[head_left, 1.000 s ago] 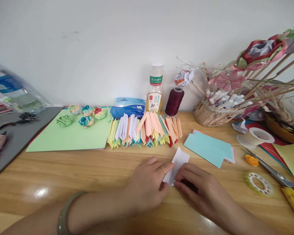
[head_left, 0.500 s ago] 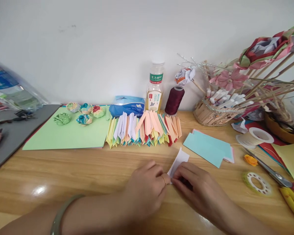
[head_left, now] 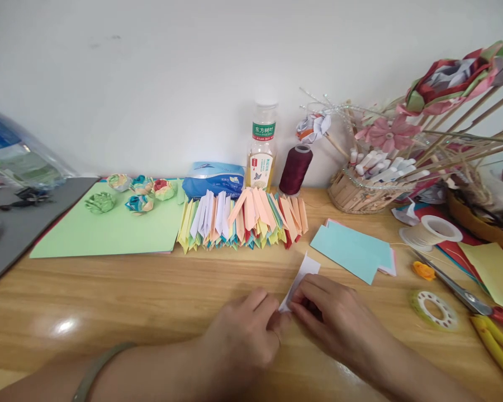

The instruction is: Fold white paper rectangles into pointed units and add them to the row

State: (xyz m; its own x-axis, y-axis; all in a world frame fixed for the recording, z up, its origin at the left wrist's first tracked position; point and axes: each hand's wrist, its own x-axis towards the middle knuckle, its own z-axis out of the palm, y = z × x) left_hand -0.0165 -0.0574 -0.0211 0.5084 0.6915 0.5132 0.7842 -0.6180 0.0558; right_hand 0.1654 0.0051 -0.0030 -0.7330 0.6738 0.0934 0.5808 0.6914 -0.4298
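A narrow folded strip of white paper (head_left: pixel 305 272) lies at a slant on the wooden table, its far end pointing up and right. My right hand (head_left: pixel 329 307) is closed on the strip's right side, thumb and fingertips pinching it low down. At the near corner my left hand (head_left: pixel 251 326), with a ring on one finger, has its fingers curled and its thumb tip at the paper's edge. Both hands rest close together, and their fingers hide the lower part of the strip. Beyond them stands a row of folded paper pieces (head_left: pixel 255 218) in several colours.
Blue paper sheets (head_left: pixel 347 251) lie to the right, near a thread spool (head_left: pixel 430 231), scissors (head_left: pixel 465 293) and a tape roll (head_left: pixel 433 310). Paper flowers (head_left: pixel 140 204) sit on green sheets (head_left: pixel 104 237) at left. Behind stand a bottle (head_left: pixel 262 148) and a maroon thread cone (head_left: pixel 295 170).
My left hand has drawn back slightly from the strip, baring more of its lower end. My right hand keeps its pinch. The whole view has shifted a little.
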